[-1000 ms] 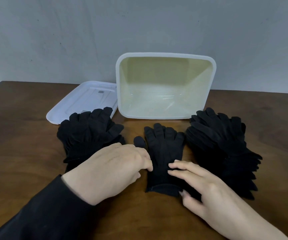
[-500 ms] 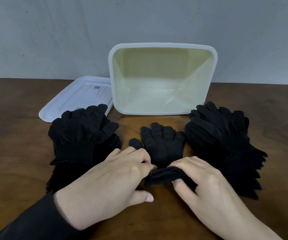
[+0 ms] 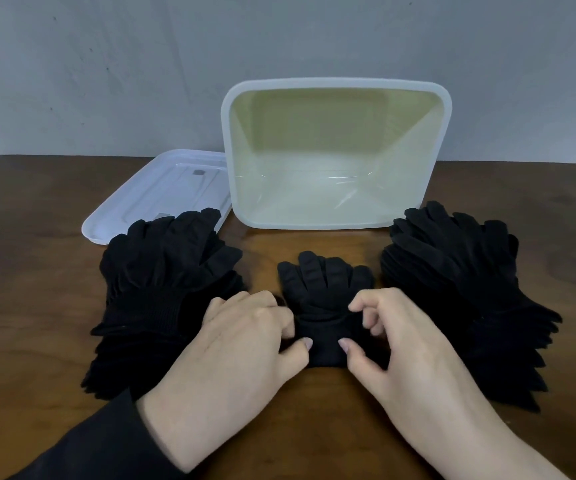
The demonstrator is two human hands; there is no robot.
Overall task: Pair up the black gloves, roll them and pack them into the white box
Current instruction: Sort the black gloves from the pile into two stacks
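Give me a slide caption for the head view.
Both hands roll paired gloves between two glove stacks, white box empty.

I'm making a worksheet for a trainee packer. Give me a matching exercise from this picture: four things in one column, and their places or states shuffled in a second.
Things
1. white box
2. lid
3. middle gloves
4. right glove pile

States
A. lying flat, left of the box
B. tipped toward the camera, nothing inside
C. untouched beside the right hand
D. being rolled from the cuff by both hands

Pairs: 1-B, 2-A, 3-D, 4-C
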